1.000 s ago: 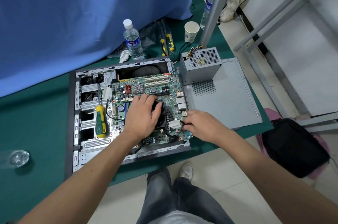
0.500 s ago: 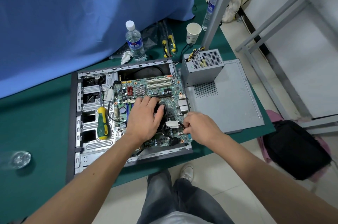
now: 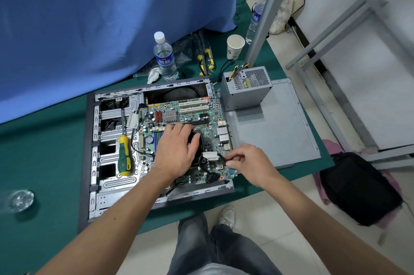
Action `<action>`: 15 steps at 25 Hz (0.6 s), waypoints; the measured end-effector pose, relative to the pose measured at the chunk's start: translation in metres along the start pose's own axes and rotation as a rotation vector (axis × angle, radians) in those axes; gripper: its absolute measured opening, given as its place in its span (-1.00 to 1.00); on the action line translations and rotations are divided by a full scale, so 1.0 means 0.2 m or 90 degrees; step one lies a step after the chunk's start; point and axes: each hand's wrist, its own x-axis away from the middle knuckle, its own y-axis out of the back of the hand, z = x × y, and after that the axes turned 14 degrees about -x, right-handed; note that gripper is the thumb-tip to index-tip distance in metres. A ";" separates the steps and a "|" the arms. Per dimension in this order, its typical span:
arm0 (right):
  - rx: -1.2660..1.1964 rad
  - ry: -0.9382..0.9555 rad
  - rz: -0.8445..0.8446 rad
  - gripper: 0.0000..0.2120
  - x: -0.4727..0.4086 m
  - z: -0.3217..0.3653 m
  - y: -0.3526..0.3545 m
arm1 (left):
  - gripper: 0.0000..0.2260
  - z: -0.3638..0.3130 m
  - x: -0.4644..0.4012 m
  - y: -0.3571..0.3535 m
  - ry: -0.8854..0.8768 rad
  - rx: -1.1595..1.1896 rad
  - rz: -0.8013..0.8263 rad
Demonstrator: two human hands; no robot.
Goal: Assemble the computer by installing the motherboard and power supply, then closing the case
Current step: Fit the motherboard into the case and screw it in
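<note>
Right, from my seat the open case (image 3: 94,162) fills the middle of the green table (image 3: 44,151), and the motherboard (image 3: 190,115) lies flat inside its three o'clock half. The loose side panel (image 3: 280,135) sits at three o'clock of the case, with the power supply (image 3: 244,95) standing on its twelve o'clock corner, not yet installed. I judge that steel box heavy and rigid, best taken by its flanks; the board is stiff but fragile, so I would hold it only by its edges or the cooler. A green-and-yellow screwdriver (image 3: 123,155) rests in the drive bay at nine o'clock of the board.

My left hand (image 3: 177,151) lies over the black cooler (image 3: 199,140), fingers loosely spread and curled on its edge. My right hand (image 3: 248,162) pinches a thin black cable (image 3: 220,158) at the board's four o'clock corner. Compared with a second ago, the right hand has drawn slightly outward with the cable; the left has stayed.
</note>
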 end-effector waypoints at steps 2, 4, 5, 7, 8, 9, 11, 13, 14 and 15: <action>0.083 0.028 0.006 -0.85 -0.01 0.01 -0.01 | -0.54 0.00 0.00 0.00 -0.001 0.000 0.001; 0.189 0.054 0.025 -0.88 -0.01 0.02 -0.04 | -0.55 0.00 0.00 0.00 -0.002 0.002 0.001; 0.214 0.060 0.027 -0.89 -0.01 0.02 -0.05 | -0.55 0.00 0.01 0.00 -0.003 0.003 0.002; 0.232 0.073 0.029 -0.91 -0.01 0.03 -0.06 | -0.55 0.00 0.00 0.00 -0.003 0.001 0.004; 0.237 0.074 0.033 -0.93 -0.02 0.03 -0.06 | -0.55 0.00 0.00 0.00 -0.003 0.001 0.004; 0.239 0.072 0.040 -0.94 -0.03 0.04 -0.05 | -0.55 0.00 -0.01 0.00 -0.004 0.002 0.002; 0.213 0.065 0.058 -0.91 -0.03 0.06 -0.04 | -0.55 0.00 0.00 0.00 -0.005 0.005 -0.002; 0.163 0.062 0.062 -0.88 -0.05 0.07 -0.03 | -0.55 0.00 0.00 -0.01 -0.005 0.003 -0.004; 0.161 0.064 0.059 -0.89 -0.06 0.07 -0.03 | -0.55 0.00 0.00 -0.01 -0.005 0.005 -0.002; 0.175 0.071 0.056 -0.90 -0.06 0.07 -0.04 | -0.55 0.01 0.00 -0.01 -0.006 0.007 0.000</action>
